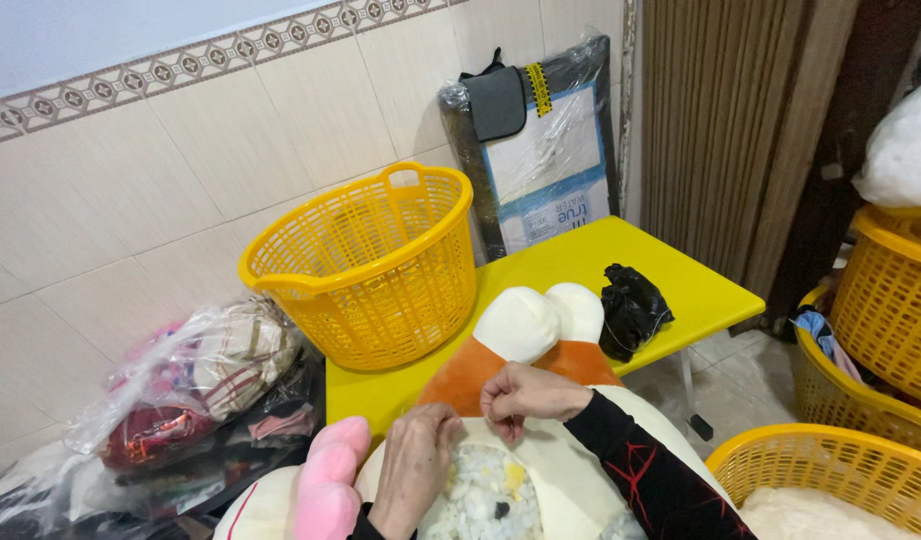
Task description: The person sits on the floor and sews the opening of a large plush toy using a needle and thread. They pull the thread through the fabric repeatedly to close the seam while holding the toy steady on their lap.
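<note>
At the plush toy (525, 330), right hand (528, 395) seemingly pinches seam

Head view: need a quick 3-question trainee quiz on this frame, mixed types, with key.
1. True or false: the yellow basket on the yellow table stands upright.
2. Which thing lies on the table to the right of the plush toy's white feet? A) black plastic bag B) red mug C) scissors
3. Fill in: the left hand and the right hand both work at the toy's open seam, where loose ____ stuffing shows.

Key: 1 true; 2 A; 3 white
</note>
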